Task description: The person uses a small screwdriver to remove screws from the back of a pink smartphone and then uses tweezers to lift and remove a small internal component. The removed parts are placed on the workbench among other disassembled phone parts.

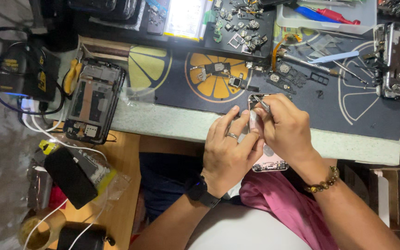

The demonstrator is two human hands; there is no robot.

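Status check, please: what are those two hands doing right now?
Left hand steadies the pink phone shell. Right hand works tweezers into it. Loose parts lie beyond; nothing blocks.

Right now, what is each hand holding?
Left hand: closed on the pink phone body.
Right hand: closed on thin metal tweezers.

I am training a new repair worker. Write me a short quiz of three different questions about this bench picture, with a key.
1. True or false: the right hand holds metal tweezers over the pink phone housing.
2. Which hand wears a ring and a black wristwatch?
A. left hand
B. right hand
3. Fill in: the opened black phone lies to the ___ of both hands, partly on the work mat.

Key: 1 true; 2 A; 3 left
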